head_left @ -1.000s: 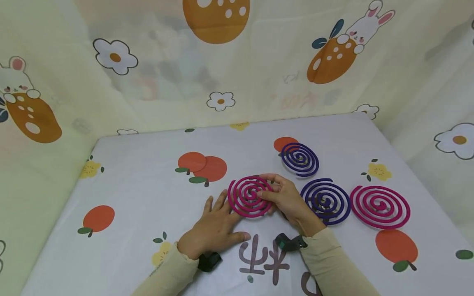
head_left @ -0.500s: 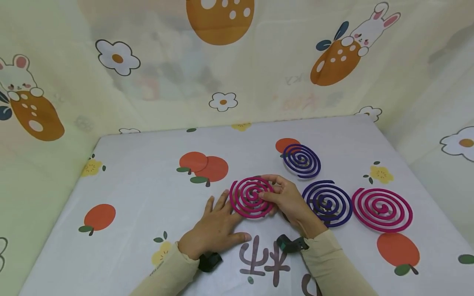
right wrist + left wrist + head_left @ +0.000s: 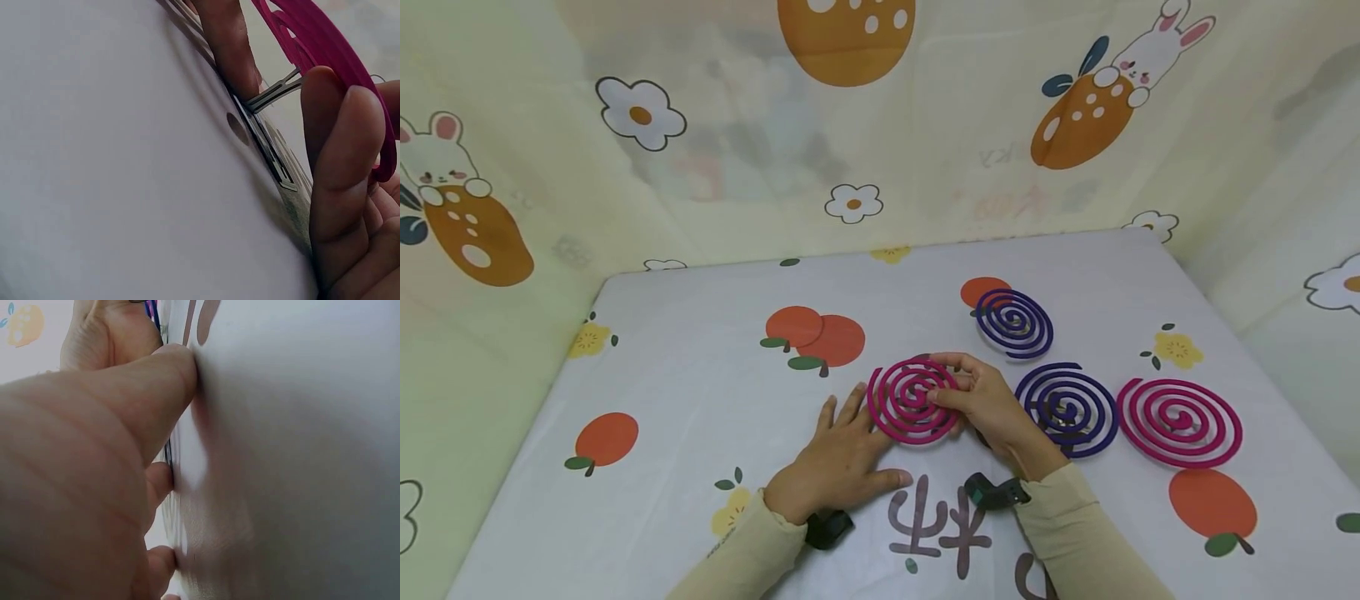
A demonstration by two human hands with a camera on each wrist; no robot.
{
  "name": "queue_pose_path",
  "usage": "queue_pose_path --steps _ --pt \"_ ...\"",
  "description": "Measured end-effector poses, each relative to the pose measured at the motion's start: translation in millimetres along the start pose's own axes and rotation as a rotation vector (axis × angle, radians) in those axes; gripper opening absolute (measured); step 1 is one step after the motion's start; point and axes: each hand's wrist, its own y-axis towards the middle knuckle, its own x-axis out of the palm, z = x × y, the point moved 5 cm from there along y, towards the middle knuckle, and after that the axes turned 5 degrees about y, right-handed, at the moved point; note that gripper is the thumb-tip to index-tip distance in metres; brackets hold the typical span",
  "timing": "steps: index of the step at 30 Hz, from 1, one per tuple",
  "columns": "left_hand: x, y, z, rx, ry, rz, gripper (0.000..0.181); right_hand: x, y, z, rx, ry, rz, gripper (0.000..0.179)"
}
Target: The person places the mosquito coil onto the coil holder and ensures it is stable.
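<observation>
A pink mosquito coil (image 3: pixel 898 417) is tilted above the cloth-covered table, and my right hand (image 3: pixel 992 408) pinches its right side between thumb and fingers. Below the coil, a thin metal stand (image 3: pixel 275 92) rises from a flat metal base (image 3: pixel 269 153) on the cloth, its upper end meeting the coil. My left hand (image 3: pixel 838 462) lies spread on the table, its index fingertip under the coil's left edge. In the right wrist view a left-hand finger (image 3: pixel 230 47) presses down at the base. My left thumb (image 3: pixel 165 381) touches the cloth in the left wrist view.
Right of the hands, a dark blue coil (image 3: pixel 1103 433) stands over a metal stand, beside another pink coil (image 3: pixel 1232 425). A second blue coil (image 3: pixel 1047 333) sits further back. Printed fabric (image 3: pixel 737 50) hangs behind the table (image 3: pixel 662 350) and along its sides.
Both hands and the pink coil hold almost the same pose. The whole scene has shifted slightly to the right in the head view.
</observation>
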Motion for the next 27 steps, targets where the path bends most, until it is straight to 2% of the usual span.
queue_pose_path --steps 13,27 --pt "0.7 0.7 0.4 -0.009 -0.005 -0.011 0.080 -0.2 -0.4 1.3 -0.016 -0.001 -0.036 0.058" --pt "0.6 1.9 -0.1 -0.019 -0.002 -0.019 0.080 0.6 -0.3 0.9 0.002 -0.033 -0.030 0.057"
